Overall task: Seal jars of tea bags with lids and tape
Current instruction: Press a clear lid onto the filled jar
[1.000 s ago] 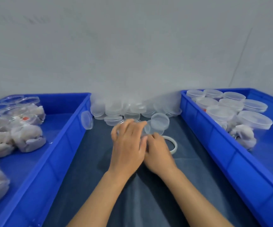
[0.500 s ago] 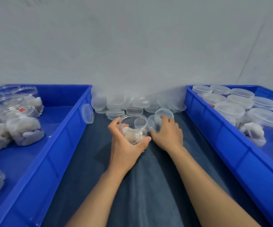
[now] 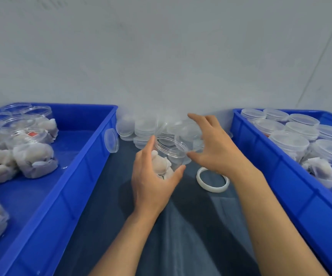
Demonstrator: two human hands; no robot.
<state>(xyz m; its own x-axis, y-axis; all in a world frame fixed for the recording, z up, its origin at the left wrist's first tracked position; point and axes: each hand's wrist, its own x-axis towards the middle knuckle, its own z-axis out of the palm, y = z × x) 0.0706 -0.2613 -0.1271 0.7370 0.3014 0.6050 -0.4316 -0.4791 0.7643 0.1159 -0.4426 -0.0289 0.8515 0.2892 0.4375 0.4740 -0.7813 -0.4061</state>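
left hand [image 3: 153,180] has its fingers wrapped round the open jar [image 3: 168,156] of tea bags, upright over the tabletop – right hand [image 3: 215,148] pinches a clear lid [image 3: 190,139], just right of the mouth – so it's basically a short slide left

Packing bench: blue bins [image 3: 93,162], stacked lids [image 3: 143,129].

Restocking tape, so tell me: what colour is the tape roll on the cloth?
White, clearest in the head view: tape roll.
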